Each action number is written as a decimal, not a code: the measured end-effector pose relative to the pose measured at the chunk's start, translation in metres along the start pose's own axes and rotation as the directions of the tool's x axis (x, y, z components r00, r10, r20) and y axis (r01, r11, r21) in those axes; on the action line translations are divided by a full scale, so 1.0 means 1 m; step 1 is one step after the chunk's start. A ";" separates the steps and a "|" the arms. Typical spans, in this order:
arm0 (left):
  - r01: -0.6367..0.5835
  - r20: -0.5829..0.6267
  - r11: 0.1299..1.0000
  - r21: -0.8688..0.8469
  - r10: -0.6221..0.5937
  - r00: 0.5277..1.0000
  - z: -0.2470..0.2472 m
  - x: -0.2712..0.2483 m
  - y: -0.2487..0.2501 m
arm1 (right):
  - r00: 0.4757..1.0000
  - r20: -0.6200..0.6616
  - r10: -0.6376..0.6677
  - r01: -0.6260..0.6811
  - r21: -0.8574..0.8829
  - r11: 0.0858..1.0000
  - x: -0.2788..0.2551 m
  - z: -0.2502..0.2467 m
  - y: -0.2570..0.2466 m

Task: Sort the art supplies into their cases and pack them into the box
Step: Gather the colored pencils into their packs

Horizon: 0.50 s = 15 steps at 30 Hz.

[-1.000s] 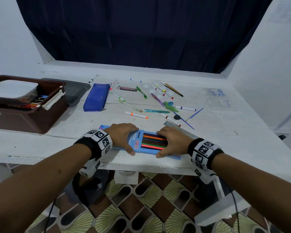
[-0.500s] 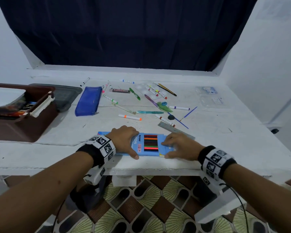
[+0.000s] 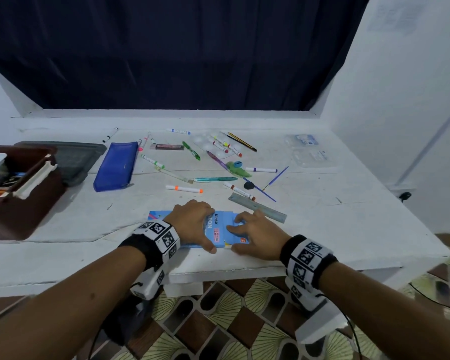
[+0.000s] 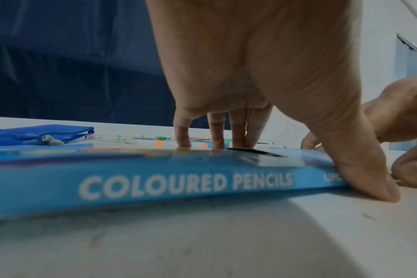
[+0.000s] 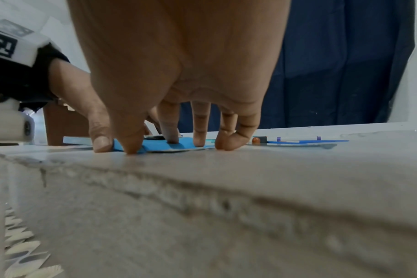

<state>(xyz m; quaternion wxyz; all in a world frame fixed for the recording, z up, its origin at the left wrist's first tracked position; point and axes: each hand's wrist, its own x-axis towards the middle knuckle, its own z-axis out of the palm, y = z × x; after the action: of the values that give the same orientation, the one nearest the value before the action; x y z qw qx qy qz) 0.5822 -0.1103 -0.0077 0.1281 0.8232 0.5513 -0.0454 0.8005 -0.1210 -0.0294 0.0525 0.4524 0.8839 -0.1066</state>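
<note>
A flat blue coloured-pencil box [image 3: 215,228] lies near the front edge of the white table [image 3: 322,229]. My left hand [image 3: 190,224] holds its middle, fingers arched on top and thumb against the near side [image 4: 369,180]. My right hand [image 3: 255,235] is at the box's right end, fingertips pressing the blue flap [image 5: 155,145] and thumb at the near edge. The box's window is hidden under my hands. The brown packing box [image 3: 24,203] stands at the far left with some supplies inside.
A blue zip pouch [image 3: 116,166], a grey lid [image 3: 76,158], a metal ruler [image 3: 257,207], an orange marker [image 3: 183,188] and several loose markers, pens and brushes lie beyond my hands. Clear plastic cases [image 3: 312,157] sit at the back right.
My right hand has slid left along the pencil box and now covers the window where the coloured pencils showed. The left hand stays on the box.
</note>
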 end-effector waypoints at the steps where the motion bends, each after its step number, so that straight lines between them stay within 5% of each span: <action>1: 0.000 -0.002 1.000 0.002 0.000 1.000 0.000 0.001 0.000 | 1.000 0.000 0.002 -0.002 -0.006 1.000 0.000 0.000 -0.001; 15: 0.032 -0.003 0.994 -0.103 -0.032 0.999 0.005 0.004 0.000 | 0.998 -0.029 0.059 -0.055 0.128 0.990 0.007 0.002 -0.007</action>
<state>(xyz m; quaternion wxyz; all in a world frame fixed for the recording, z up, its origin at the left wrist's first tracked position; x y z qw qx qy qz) 0.5844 -0.1086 -0.0131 0.1684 0.8066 0.5664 -0.0173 0.7912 -0.1199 -0.0317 0.0122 0.4816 0.8627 -0.1540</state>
